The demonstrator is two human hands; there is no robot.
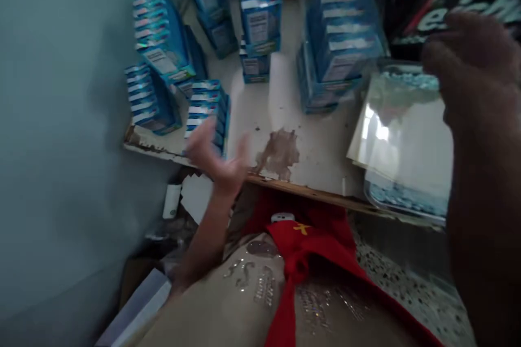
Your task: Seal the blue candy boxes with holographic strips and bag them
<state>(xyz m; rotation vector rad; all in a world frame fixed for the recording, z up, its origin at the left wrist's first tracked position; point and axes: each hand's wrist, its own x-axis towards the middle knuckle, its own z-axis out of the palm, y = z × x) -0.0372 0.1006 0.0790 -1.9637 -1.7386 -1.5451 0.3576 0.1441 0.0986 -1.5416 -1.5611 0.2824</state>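
Observation:
My left hand (220, 160) is blurred by motion, its thumb and fingers spread with nothing in them. It hovers over the table's near edge, in front of a small stack of blue boxes (205, 103). At the upper right my right hand (474, 57) is smeared too. Its thumb and fingers look apart, and I see nothing in them. Below it sits a clear plastic container (407, 203) with small bluish pieces inside and pale sheets (402, 141) on it. A larger stack of blue boxes (345, 27) stands left of that container.
More stacks of blue boxes (163, 32) fill the left and back of the worn white table (317, 152). A dark printed package (439, 16) lies at the back right. The wall (61, 119) is close on the left. Below the edge are a white tube (172, 200) and a box (134, 309).

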